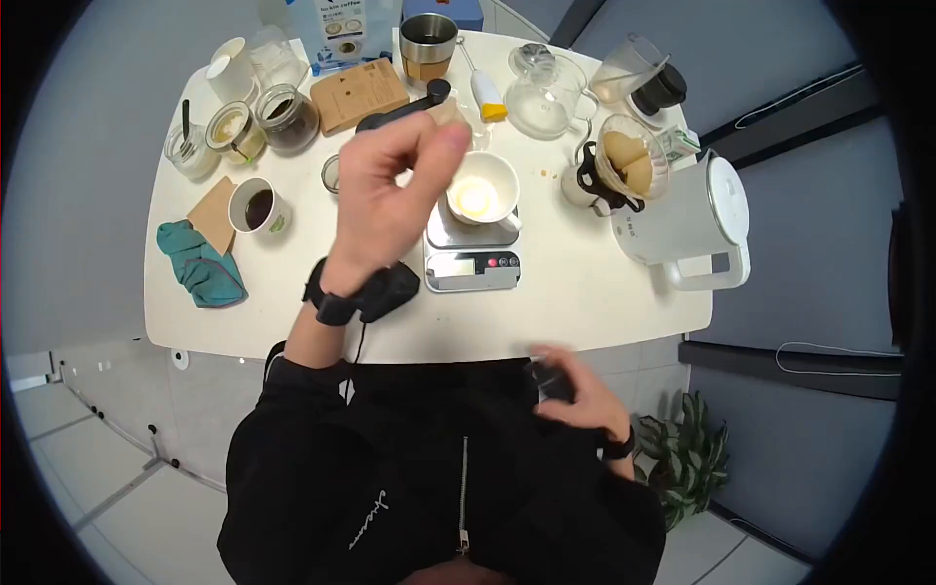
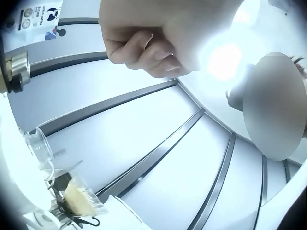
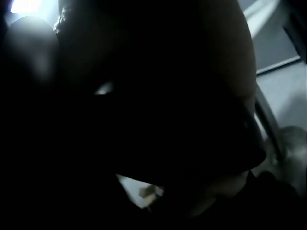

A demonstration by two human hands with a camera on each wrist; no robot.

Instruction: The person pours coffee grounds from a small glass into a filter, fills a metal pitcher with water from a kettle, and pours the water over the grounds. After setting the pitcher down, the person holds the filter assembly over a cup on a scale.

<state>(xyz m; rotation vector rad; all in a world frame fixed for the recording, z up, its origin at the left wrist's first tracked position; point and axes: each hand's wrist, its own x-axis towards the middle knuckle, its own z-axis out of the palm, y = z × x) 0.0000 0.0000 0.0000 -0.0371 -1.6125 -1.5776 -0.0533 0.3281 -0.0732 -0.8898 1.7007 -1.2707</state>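
Observation:
My left hand [image 1: 444, 136] is raised over the white table [image 1: 585, 292], just left of and above a white cup [image 1: 481, 190] that stands on a small silver scale [image 1: 472, 255]. Its fingers [image 2: 144, 50] are curled in toward the palm, and I see nothing between them. My right hand [image 1: 575, 395] is low against my black jacket, off the table's front edge. A blurred dark shape [image 1: 551, 378] lies by its fingers; whether it is held is unclear. The right wrist view is almost black.
A white kettle [image 1: 682, 210] and a dripper with a paper filter [image 1: 629, 161] stand at the right. A glass server [image 1: 546, 93], steel tumbler [image 1: 429, 44], brown box [image 1: 359, 95] and jars [image 1: 288, 117] crowd the back. A coffee cup [image 1: 258, 207] and teal cloth [image 1: 200, 263] lie left.

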